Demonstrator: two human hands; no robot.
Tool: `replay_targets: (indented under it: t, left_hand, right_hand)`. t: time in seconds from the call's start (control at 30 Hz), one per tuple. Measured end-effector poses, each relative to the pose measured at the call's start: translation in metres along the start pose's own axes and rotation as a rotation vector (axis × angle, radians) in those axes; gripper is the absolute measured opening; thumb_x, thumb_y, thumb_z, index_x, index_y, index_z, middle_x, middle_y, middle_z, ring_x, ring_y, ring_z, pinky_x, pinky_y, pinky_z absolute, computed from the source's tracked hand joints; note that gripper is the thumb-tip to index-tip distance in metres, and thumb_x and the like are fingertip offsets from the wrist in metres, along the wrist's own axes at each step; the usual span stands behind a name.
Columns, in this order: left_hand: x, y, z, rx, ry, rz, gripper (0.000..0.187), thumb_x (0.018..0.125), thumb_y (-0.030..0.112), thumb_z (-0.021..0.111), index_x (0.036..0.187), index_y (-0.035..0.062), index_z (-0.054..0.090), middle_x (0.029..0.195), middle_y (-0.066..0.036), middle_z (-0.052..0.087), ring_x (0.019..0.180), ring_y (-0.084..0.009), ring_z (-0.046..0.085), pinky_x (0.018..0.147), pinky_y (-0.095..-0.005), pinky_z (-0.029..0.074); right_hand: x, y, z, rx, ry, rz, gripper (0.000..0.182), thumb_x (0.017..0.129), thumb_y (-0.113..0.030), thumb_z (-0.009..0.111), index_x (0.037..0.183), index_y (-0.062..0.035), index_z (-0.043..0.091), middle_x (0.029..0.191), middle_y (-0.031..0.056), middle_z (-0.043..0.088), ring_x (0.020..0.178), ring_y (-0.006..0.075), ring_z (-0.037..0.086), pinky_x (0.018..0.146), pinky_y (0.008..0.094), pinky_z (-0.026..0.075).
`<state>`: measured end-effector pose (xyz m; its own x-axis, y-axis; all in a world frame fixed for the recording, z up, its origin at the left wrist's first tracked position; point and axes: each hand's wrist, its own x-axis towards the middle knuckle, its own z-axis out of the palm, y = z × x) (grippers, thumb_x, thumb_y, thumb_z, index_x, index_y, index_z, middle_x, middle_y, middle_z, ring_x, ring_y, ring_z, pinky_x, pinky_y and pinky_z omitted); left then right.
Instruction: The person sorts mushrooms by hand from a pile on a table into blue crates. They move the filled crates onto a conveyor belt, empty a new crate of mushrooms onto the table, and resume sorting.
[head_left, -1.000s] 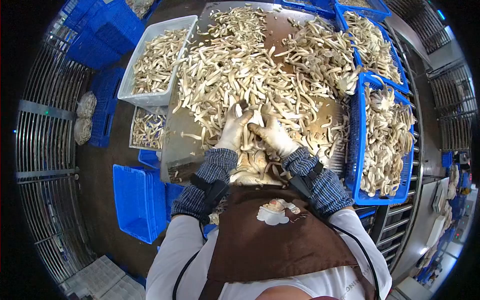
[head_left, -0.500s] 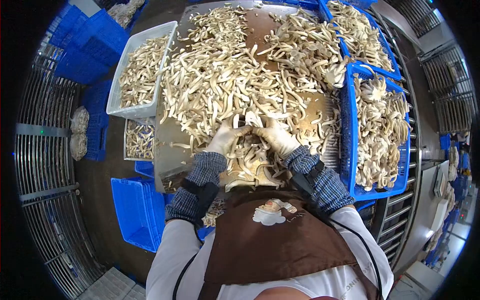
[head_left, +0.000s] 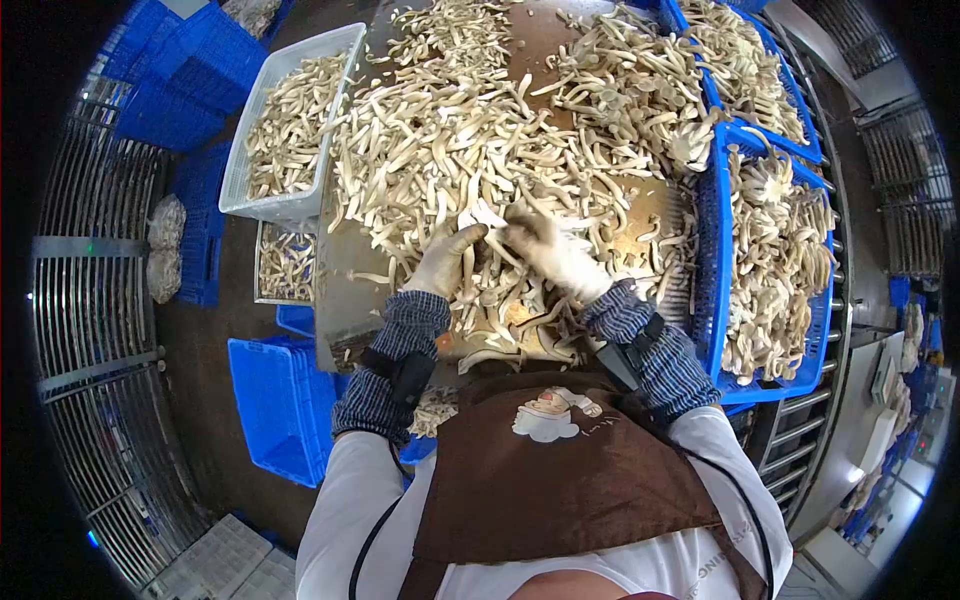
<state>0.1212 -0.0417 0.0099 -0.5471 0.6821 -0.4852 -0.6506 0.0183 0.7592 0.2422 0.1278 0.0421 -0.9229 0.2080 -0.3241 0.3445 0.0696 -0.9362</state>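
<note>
Loose pale mushrooms [head_left: 450, 150] lie heaped over the metal table [head_left: 345, 270]. My left hand [head_left: 446, 262], in a whitish glove, is closed at the near side of the heap, with a mushroom piece between thumb and fingers. Just to its right, my right hand [head_left: 548, 252], gloved too and slightly blurred, has its fingers curled; what they hold, if anything, is hidden. White mushroom pieces show between the two hands. More mushrooms lie on the table below both hands, close to the brown apron.
A white bin [head_left: 232, 180] of mushrooms stands at the left, above a metal tray [head_left: 286, 298] of pieces. Blue crates [head_left: 712, 290] full of mushrooms line the right side beside rollers. A blue crate [head_left: 262, 400] stands at lower left.
My right hand has turned and its fingers have curled inward. My left hand has moved slightly left, with its thumb now raised. The whole view has shifted a little.
</note>
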Motion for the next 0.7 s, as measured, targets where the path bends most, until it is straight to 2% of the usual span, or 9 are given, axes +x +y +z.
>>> replay_targets:
  t: [0.03,0.17,0.3,0.37,0.43,0.47,0.5,0.57,0.7]
  left_hand:
    - [-0.007,0.008,0.012,0.077,0.002,0.054,0.055,0.088,0.012,0.069,0.134,-0.0043,0.044,0.127,-0.016,0.058,0.113,-0.0249,0.058,0.104,-0.0351,0.043]
    - [-0.024,0.017,0.026,0.407,-0.039,0.09,0.077,0.086,0.015,0.07,0.145,-0.0095,0.027,0.123,-0.02,0.056,0.115,-0.0277,0.055,0.106,-0.0351,0.041]
    - [-0.023,0.013,-0.001,0.336,0.334,0.033,0.059,0.086,0.009,0.07,0.138,-0.0008,0.044,0.124,-0.018,0.06,0.112,-0.0259,0.059,0.101,-0.0402,0.046]
    - [-0.004,0.014,-0.045,0.206,0.306,-0.086,0.061,0.089,0.02,0.066,0.142,0.0004,0.041,0.133,-0.025,0.053,0.12,-0.0283,0.053,0.104,-0.0458,0.043]
    - [0.013,0.021,-0.084,0.271,0.266,-0.165,0.064,0.095,0.036,0.057,0.144,-0.0007,0.038,0.141,-0.027,0.045,0.127,-0.0299,0.047,0.106,-0.0433,0.039]
    - [0.011,0.027,-0.08,0.297,0.264,-0.049,0.065,0.096,0.038,0.052,0.145,-0.0021,0.037,0.143,-0.027,0.043,0.128,-0.0303,0.046,0.107,-0.0401,0.038]
    - [0.004,0.035,-0.075,0.324,0.263,0.066,0.066,0.097,0.041,0.048,0.145,-0.0034,0.036,0.145,-0.027,0.041,0.129,-0.0308,0.046,0.109,-0.037,0.036]
    - [0.009,0.039,-0.071,0.591,0.335,0.332,0.057,0.097,0.028,0.053,0.141,-0.0071,0.041,0.141,-0.024,0.047,0.128,-0.0295,0.047,0.109,-0.034,0.034]
    - [-0.008,0.051,-0.034,0.523,0.195,0.155,0.066,0.089,0.019,0.071,0.141,-0.0071,0.04,0.117,-0.02,0.065,0.11,-0.0238,0.06,0.1,-0.0309,0.044]
  right_hand:
    - [-0.001,-0.004,0.007,0.063,-0.138,0.132,0.056,0.092,-0.033,0.061,0.131,0.0048,0.047,0.119,0.0298,0.061,0.113,0.0366,0.06,0.094,0.0395,0.048]
    - [0.009,0.06,0.036,-0.349,0.189,0.06,0.057,0.094,-0.038,0.053,0.134,0.0013,0.044,0.118,0.0325,0.059,0.114,0.0454,0.056,0.096,0.0469,0.045]
    - [-0.003,0.039,0.03,-0.233,0.332,0.062,0.049,0.094,-0.031,0.052,0.131,0.0015,0.047,0.117,0.031,0.059,0.112,0.0446,0.057,0.094,0.0437,0.047]
    - [-0.005,0.049,0.028,-0.096,0.463,-0.112,0.039,0.096,-0.02,0.052,0.126,0.0045,0.051,0.116,0.0253,0.064,0.107,0.0346,0.063,0.09,0.0395,0.049]
    - [-0.033,0.009,0.033,-0.241,-0.063,0.0,0.036,0.095,-0.016,0.053,0.124,0.0051,0.053,0.114,0.0234,0.065,0.105,0.0296,0.064,0.087,0.0364,0.05]
    - [-0.046,0.017,0.044,-0.028,-0.27,-0.412,0.037,0.093,-0.02,0.058,0.121,0.0053,0.057,0.113,0.0234,0.065,0.103,0.029,0.065,0.086,0.0346,0.051]
    - [-0.051,-0.006,0.052,-0.405,-0.614,-0.155,0.045,0.091,-0.025,0.062,0.124,0.0051,0.056,0.118,0.0253,0.063,0.108,0.0296,0.063,0.089,0.0349,0.051]
    - [-0.064,0.005,0.066,-0.431,-0.616,-0.286,0.051,0.09,-0.03,0.064,0.126,0.0052,0.055,0.114,0.0252,0.065,0.106,0.0304,0.064,0.09,0.0355,0.051]
    - [-0.029,0.029,0.062,-0.013,-0.266,-0.07,0.062,0.092,-0.036,0.061,0.133,0.008,0.047,0.123,0.0273,0.06,0.113,0.0304,0.061,0.096,0.036,0.048]
